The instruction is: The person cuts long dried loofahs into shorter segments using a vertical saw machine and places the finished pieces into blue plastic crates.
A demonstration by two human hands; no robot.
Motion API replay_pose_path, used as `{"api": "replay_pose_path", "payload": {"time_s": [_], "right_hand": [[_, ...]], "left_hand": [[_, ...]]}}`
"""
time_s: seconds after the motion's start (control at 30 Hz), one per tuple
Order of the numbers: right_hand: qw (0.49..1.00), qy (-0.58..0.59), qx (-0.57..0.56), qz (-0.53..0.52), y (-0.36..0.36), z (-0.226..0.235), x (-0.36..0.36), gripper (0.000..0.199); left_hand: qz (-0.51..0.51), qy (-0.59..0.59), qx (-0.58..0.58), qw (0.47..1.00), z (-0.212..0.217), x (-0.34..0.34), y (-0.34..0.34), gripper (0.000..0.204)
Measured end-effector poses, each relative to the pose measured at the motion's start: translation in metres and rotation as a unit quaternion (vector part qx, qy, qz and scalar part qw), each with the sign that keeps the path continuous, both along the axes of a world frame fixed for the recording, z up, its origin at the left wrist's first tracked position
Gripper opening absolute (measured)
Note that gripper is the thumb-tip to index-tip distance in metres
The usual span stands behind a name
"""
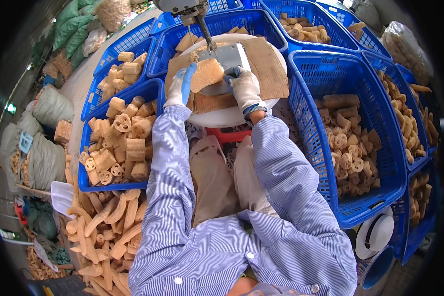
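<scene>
A tan loofah piece [206, 75] lies between my gloved hands, close to a grey metal plate [232, 56]. My left hand [182, 86], in a white and blue glove, grips the loofah's left end with fingers pointing away from me. At its right end, my right hand [243, 87] has bent fingers pressed against it beside the plate; their tips are partly hidden. Just beyond rises a machine's metal arm [205, 30]. Brown cardboard [267, 66] covers much of a round white table [202, 120] under the work.
Left of my arm stands a blue basket [158, 91] of short loofah pieces, with a pile of long loofahs [121, 217] below. Another large blue basket [308, 113] of cut pieces is on my right. More baskets line the back. A white hat [381, 233] sits at lower right.
</scene>
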State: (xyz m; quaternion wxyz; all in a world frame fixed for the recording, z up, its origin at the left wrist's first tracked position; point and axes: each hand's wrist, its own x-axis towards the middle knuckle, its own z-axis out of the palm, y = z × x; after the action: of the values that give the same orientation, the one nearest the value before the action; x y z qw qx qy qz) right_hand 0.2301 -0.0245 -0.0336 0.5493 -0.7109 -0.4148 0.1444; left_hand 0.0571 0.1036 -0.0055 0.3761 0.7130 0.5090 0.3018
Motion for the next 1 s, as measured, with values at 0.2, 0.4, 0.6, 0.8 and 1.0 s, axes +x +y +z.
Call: {"api": "replay_pose_path", "payload": {"time_s": [0.2,0.4,0.6,0.8,1.0], "right_hand": [[1.000,0.002,0.006,0.012,0.005,0.004,0.001,0.016],[1.000,0.000,-0.009,0.008,0.008,0.010,0.005,0.014],[0.999,-0.042,-0.025,-0.009,0.018,0.011,0.013,0.017],[0.997,-0.060,-0.053,0.006,0.032,0.012,0.018,0.019],[0.993,-0.083,-0.079,0.030,0.034,0.016,0.026,0.018]], "left_hand": [[-0.002,0.003,0.016,1.000,0.001,-0.001,0.007,0.090],[0.021,0.007,0.045,0.999,0.007,0.010,0.001,0.090],[0.018,0.012,0.054,0.998,0.012,0.021,0.001,0.088],[0.017,0.017,0.054,0.998,0.002,0.018,0.029,0.091],[0.031,0.014,0.062,0.997,-0.008,0.022,0.042,0.093]]}}
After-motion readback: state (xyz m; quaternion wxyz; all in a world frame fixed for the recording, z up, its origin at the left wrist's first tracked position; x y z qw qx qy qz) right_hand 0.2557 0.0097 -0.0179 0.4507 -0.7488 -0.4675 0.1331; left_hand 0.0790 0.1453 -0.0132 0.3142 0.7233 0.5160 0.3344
